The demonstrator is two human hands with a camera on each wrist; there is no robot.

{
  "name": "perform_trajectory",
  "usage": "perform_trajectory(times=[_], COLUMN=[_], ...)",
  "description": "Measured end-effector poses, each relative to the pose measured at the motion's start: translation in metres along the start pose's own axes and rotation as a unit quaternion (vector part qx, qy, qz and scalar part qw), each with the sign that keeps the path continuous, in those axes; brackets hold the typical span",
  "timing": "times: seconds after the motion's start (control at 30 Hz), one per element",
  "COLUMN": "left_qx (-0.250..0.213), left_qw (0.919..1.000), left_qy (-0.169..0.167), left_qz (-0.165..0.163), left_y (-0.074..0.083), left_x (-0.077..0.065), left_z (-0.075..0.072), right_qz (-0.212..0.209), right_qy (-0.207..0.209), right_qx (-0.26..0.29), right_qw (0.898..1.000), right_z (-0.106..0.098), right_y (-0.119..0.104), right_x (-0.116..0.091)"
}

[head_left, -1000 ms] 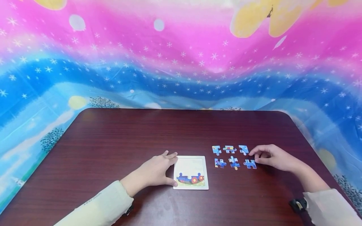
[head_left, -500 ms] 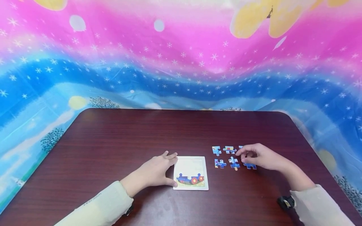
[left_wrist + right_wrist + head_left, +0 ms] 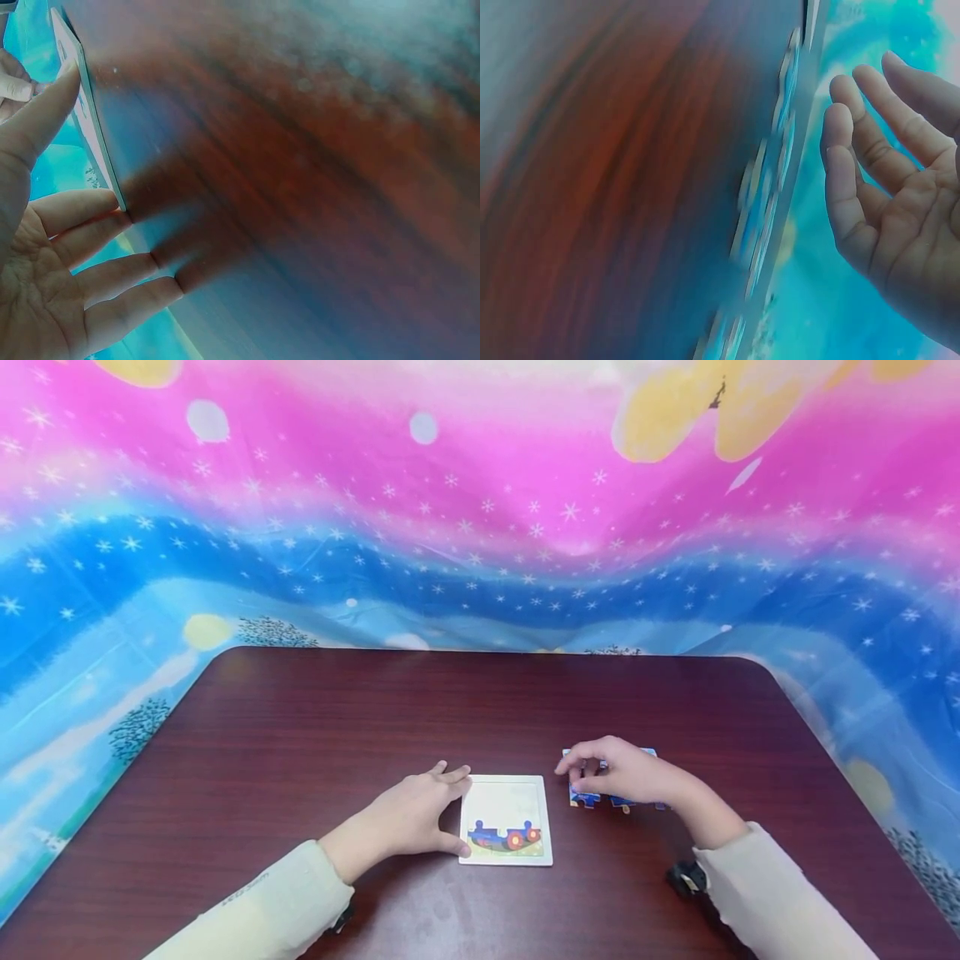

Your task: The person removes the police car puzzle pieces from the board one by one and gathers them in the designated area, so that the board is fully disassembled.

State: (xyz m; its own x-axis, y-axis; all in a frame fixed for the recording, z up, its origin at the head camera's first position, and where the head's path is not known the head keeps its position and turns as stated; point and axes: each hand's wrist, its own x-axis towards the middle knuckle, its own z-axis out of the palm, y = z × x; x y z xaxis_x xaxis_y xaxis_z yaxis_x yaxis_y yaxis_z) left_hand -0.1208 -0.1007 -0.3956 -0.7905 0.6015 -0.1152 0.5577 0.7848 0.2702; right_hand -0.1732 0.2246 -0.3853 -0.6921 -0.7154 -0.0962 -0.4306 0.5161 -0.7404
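A square white puzzle tray [image 3: 506, 800] lies flat on the table in the head view, with the blue, red and green bottom of a picture fitted in its lower part. My left hand [image 3: 408, 814] rests at its left side, thumb and forefinger touching the left corners; the left wrist view shows these fingers extended against the tray's edge [image 3: 96, 131]. To the right, my right hand [image 3: 626, 772] hovers over loose blue jigsaw pieces [image 3: 584, 800], hiding most of them. The right wrist view shows its fingers loosely bent, holding nothing, above the blurred pieces [image 3: 754, 214].
The dark brown wooden table [image 3: 360, 718] has rounded far corners. Behind it hangs a pink and blue cloth [image 3: 480, 543] with snowflakes and trees. Black straps [image 3: 686, 878] sit at both sleeve cuffs.
My right hand has swept left over the jigsaw pieces, from beside the right-hand ones to above the left-hand ones. The left hand and the puzzle tray have stayed put.
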Motion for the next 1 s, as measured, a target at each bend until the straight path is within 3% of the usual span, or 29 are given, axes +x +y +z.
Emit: perform_trajectory(times=[0.27, 0.5, 1.0], left_qx=[0.001, -0.003, -0.001], left_qw=[1.0, 1.0, 1.0], left_qy=[0.001, 0.005, 0.0], left_qz=[0.001, 0.0, -0.006], left_y=[0.0, -0.002, -0.002], left_x=[0.002, 0.003, 0.002], left_z=[0.001, 0.003, 0.003], right_qz=[-0.013, -0.031, -0.03], right_qy=[-0.043, -0.091, -0.145], right_qx=[0.012, -0.017, -0.064], right_qw=[0.999, 0.995, 0.987], right_z=[0.021, 0.038, 0.06], right_y=[-0.016, -0.034, -0.056], right_x=[0.032, 0.053, 0.071])
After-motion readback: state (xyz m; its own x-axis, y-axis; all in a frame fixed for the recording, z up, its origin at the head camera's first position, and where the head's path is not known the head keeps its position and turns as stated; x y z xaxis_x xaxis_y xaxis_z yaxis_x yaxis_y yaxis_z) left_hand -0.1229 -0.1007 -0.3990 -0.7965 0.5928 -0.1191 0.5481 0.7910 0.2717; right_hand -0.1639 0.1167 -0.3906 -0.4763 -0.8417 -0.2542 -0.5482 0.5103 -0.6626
